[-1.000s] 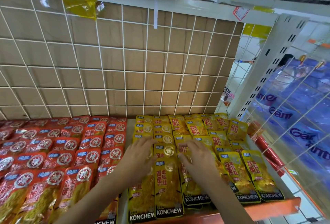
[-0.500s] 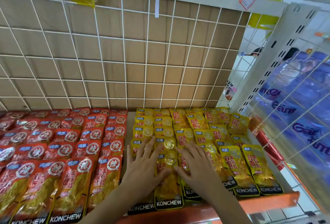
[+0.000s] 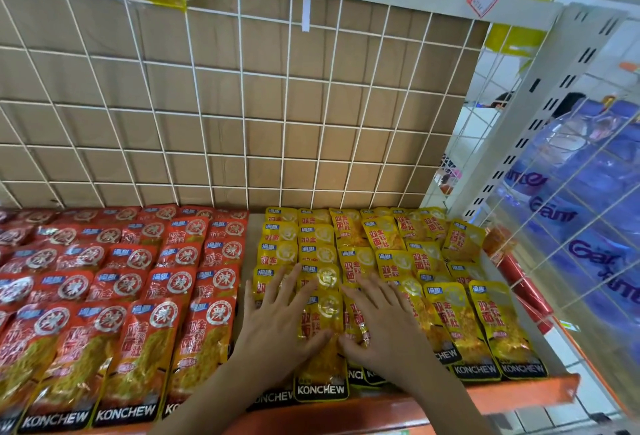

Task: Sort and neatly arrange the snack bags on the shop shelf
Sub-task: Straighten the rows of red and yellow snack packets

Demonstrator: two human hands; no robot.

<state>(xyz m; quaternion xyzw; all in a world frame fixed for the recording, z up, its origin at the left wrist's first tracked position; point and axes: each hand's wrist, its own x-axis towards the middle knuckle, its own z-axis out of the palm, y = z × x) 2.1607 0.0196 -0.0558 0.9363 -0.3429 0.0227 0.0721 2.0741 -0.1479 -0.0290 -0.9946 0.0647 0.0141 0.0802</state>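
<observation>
White wire grid over brown board backs the shop shelf, whose orange front lip runs along the near edge. Red snack bags fill the left half in overlapping rows; yellow snack bags fill the right half, with a narrow bare gap between the two blocks.

Both hands lie palm-down on the front yellow rows. The left hand has its fingers spread and flat, gripping nothing. The right hand is likewise flat with fingers extended, gripping nothing. The thumbs meet over the front centre bag, which projects slightly past the lip.

Handling judgement: the bags appear to be thin, glossy film pouches, light and pliable, with soft lumpy contents. Film of this kind likely slides easily over its neighbours, so a push on one bag may shift the overlapped row. Pressing flat suits squaring the stack. For lifting a single bag, take the sealed bottom band or a side edge, not the filled middle.
</observation>
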